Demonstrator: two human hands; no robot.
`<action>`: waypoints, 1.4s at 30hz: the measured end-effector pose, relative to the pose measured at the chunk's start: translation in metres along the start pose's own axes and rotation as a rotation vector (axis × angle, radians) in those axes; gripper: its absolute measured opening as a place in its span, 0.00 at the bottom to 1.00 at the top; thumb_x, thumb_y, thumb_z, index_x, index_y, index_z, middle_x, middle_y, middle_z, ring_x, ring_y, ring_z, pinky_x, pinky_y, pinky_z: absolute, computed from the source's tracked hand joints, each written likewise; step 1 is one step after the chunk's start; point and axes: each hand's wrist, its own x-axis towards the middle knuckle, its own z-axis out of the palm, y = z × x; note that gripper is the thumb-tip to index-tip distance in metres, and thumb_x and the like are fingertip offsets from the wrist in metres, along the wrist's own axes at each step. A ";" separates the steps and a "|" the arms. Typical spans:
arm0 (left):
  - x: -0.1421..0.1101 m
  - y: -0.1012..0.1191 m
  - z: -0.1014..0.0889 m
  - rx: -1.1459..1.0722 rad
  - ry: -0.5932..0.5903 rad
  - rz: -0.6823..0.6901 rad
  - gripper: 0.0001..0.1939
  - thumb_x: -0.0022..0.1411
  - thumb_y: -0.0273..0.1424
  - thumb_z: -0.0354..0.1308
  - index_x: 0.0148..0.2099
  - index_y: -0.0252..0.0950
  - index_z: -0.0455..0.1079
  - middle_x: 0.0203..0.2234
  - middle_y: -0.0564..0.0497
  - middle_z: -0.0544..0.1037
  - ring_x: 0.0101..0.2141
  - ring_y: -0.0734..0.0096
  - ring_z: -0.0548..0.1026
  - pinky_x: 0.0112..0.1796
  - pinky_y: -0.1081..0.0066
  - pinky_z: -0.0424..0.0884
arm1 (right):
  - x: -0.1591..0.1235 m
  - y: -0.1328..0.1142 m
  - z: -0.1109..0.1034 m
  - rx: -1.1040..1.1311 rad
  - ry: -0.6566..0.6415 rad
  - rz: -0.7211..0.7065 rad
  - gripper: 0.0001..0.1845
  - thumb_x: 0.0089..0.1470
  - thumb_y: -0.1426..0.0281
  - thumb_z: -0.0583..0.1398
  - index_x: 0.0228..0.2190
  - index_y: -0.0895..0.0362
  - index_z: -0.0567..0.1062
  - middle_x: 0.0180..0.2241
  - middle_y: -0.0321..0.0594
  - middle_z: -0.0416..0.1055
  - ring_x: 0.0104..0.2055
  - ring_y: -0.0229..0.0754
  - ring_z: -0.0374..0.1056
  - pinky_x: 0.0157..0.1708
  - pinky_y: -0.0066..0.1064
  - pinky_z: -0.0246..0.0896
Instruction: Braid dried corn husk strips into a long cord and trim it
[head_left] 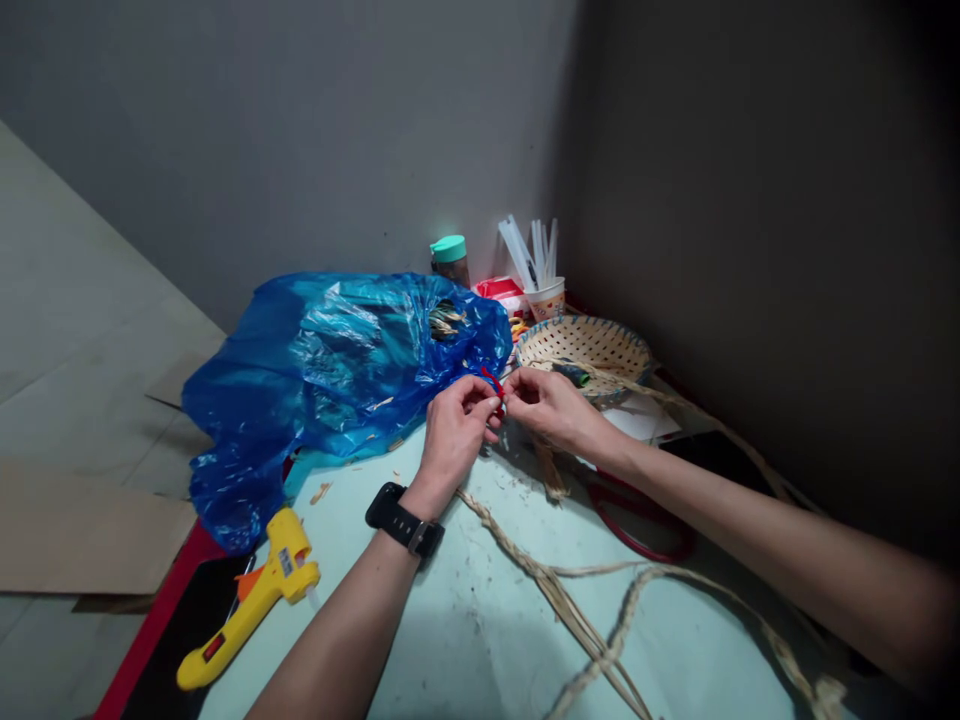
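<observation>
The left hand (459,425) and right hand (551,408) are pinching a thin, soft-looking red strand (495,382) above the far part of the pale green surface (450,600). It could be slipping free if either pinch is loosening. A rough, braided tan fibre rope (523,558) is snaking toward the near edge; a glossy, crinkled blue plastic bag (360,350) is spilling over the left edge.

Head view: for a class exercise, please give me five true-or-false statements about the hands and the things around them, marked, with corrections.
1. The left hand and right hand both hold the red cord. True.
2. The black wristwatch is on the right wrist. False: left wrist.
3. The yellow glue gun lies left of the left hand. True.
4. The woven basket is blue plastic. False: pale woven strips, blue-stitched rim.
5. The paper cup holds translucent sticks. True.
</observation>
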 end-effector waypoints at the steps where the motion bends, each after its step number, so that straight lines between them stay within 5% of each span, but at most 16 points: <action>1: 0.000 0.000 0.000 0.036 -0.005 0.023 0.04 0.55 0.30 0.57 0.33 0.34 0.70 0.20 0.54 0.73 0.21 0.75 0.73 0.20 0.76 0.71 | -0.001 0.000 -0.001 -0.005 0.001 0.001 0.06 0.49 0.68 0.55 0.27 0.58 0.70 0.26 0.35 0.69 0.28 0.37 0.63 0.28 0.26 0.53; 8: 0.000 0.002 0.000 0.254 -0.008 0.081 0.05 0.59 0.29 0.53 0.35 0.36 0.70 0.23 0.53 0.75 0.21 0.73 0.75 0.22 0.76 0.71 | -0.010 -0.014 -0.009 -0.382 0.095 -0.192 0.10 0.55 0.70 0.53 0.39 0.57 0.69 0.33 0.41 0.71 0.32 0.40 0.64 0.31 0.28 0.53; 11: -0.002 0.004 0.001 0.392 0.009 0.198 0.05 0.59 0.26 0.52 0.39 0.38 0.66 0.27 0.52 0.75 0.25 0.73 0.75 0.27 0.75 0.71 | -0.008 -0.021 -0.013 -0.569 0.011 -0.236 0.09 0.57 0.70 0.52 0.34 0.58 0.72 0.33 0.45 0.71 0.33 0.42 0.64 0.32 0.30 0.51; 20: -0.005 0.004 0.006 0.644 -0.004 0.470 0.10 0.58 0.20 0.48 0.41 0.38 0.61 0.32 0.50 0.71 0.33 0.69 0.70 0.36 0.71 0.64 | 0.008 -0.023 -0.023 -0.428 -0.165 -0.078 0.06 0.47 0.70 0.56 0.21 0.56 0.68 0.19 0.35 0.66 0.22 0.36 0.57 0.24 0.29 0.45; 25: -0.002 0.002 0.009 0.553 0.068 0.368 0.09 0.59 0.22 0.50 0.41 0.38 0.63 0.29 0.52 0.73 0.29 0.72 0.72 0.34 0.73 0.66 | 0.009 -0.021 -0.020 -0.396 -0.137 -0.053 0.04 0.45 0.71 0.56 0.21 0.56 0.67 0.20 0.36 0.67 0.23 0.36 0.58 0.24 0.28 0.47; 35: 0.005 -0.002 -0.002 -0.154 -0.154 -0.004 0.04 0.54 0.27 0.58 0.35 0.33 0.69 0.24 0.53 0.75 0.24 0.74 0.75 0.29 0.72 0.74 | 0.006 0.002 -0.017 -0.158 -0.069 -0.066 0.06 0.45 0.71 0.56 0.29 0.57 0.70 0.24 0.34 0.69 0.26 0.36 0.62 0.26 0.25 0.51; 42: 0.005 -0.005 0.001 -0.143 -0.190 0.019 0.02 0.51 0.23 0.58 0.31 0.32 0.69 0.19 0.53 0.74 0.21 0.69 0.76 0.24 0.69 0.76 | 0.009 0.006 -0.017 0.008 -0.115 -0.026 0.07 0.43 0.72 0.57 0.28 0.58 0.71 0.24 0.35 0.69 0.27 0.37 0.64 0.26 0.26 0.53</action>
